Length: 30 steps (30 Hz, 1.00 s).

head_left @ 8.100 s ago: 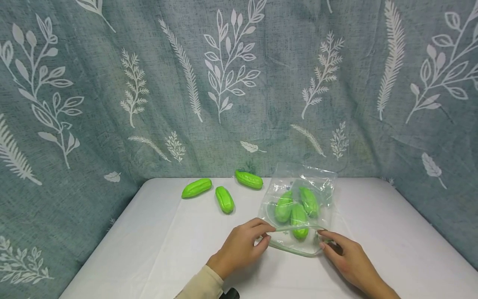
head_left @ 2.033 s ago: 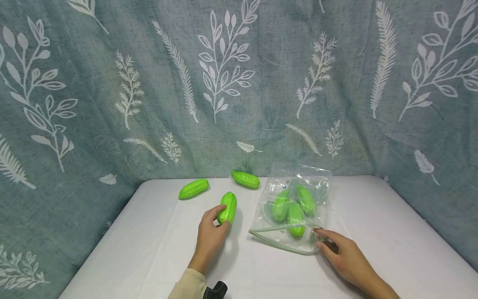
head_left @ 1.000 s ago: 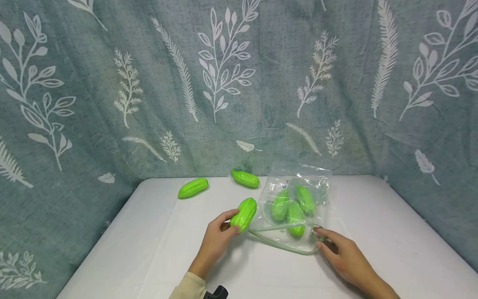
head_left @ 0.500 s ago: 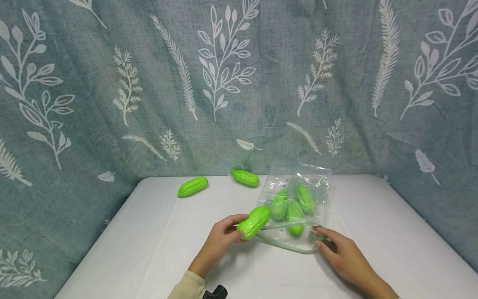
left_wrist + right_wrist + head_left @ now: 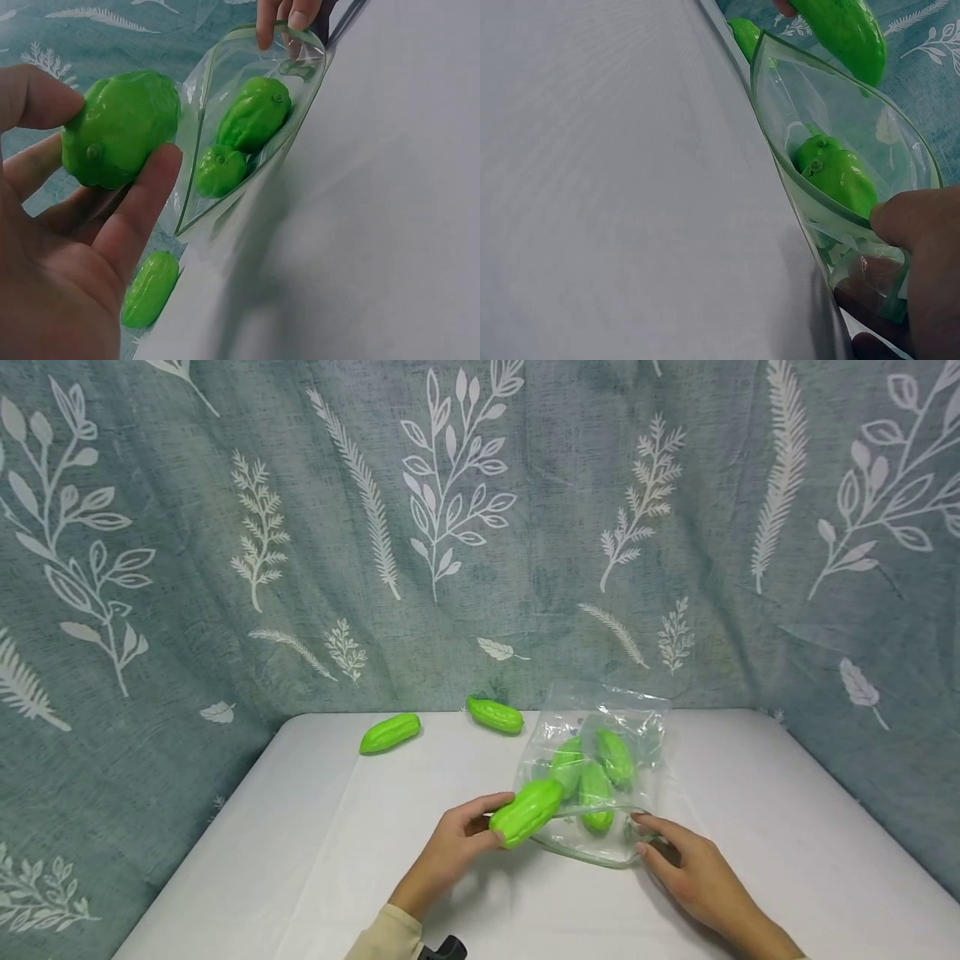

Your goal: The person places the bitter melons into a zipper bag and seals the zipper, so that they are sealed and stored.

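My left hand (image 5: 453,839) grips a bright green, ribbed bitter gourd (image 5: 527,814) between thumb and fingers. The gourd is tilted, its far end over the left part of the mouth of a clear zip bag (image 5: 592,862). Inside the bag, which lies on the table, are three more bitter gourds (image 5: 617,760). My right hand (image 5: 693,870) pinches the bag's right rim, and the mouth gapes between its green-edged lips. From the left wrist, the held gourd (image 5: 124,127) shows just left of the bag's rim (image 5: 196,146). In the right wrist view, my right thumb (image 5: 907,217) presses on the rim.
Two loose bitter gourds lie at the back of the white table (image 5: 262,860): one at the left (image 5: 390,732), the other (image 5: 495,714) left of the bag. A blue-green leaf-patterned curtain (image 5: 337,527) hangs behind and along both sides.
My left hand let go of the bag's left rim, picked a bitter gourd off the table and carried it right to the bag's mouth. My right hand stayed on the right rim.
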Available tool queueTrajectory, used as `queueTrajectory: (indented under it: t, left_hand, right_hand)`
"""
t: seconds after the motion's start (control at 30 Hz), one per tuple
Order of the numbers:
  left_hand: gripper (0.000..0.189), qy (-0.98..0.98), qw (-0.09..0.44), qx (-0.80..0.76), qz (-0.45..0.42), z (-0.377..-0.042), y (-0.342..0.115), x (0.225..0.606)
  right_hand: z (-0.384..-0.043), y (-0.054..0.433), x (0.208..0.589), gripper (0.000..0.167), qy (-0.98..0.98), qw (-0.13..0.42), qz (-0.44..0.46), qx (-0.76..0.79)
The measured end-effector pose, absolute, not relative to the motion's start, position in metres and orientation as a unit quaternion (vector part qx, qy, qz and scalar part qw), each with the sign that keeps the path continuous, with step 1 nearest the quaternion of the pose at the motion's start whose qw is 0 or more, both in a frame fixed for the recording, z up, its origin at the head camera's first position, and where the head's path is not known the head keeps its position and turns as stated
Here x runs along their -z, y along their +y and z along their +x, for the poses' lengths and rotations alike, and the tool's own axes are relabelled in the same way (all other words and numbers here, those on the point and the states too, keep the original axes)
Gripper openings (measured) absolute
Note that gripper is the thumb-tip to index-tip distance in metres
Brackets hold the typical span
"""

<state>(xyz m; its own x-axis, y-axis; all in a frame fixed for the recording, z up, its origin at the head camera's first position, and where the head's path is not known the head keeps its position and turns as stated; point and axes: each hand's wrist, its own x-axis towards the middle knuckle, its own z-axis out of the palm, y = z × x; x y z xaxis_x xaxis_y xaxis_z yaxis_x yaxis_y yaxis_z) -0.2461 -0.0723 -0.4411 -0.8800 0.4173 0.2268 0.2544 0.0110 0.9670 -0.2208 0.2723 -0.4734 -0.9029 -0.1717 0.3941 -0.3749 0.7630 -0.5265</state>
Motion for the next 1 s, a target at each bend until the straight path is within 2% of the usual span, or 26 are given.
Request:
queueTrajectory:
  t: [0.4, 1.0]
  left_hand:
    - [0.050, 0.714, 0.073, -0.641, 0.271, -0.2423, -0.0710, 0.4409]
    - [0.050, 0.721, 0.122, -0.604, 0.318, -0.2412, -0.0641, 0.4438]
  right_hand:
    - [-0.2205, 0.2697, 0.4753, 0.039, -0.925, 0.148, 0.144, -0.320]
    - [-0.2187, 0.2717, 0.4704, 0.036, -0.924, 0.165, 0.147, -0.312]
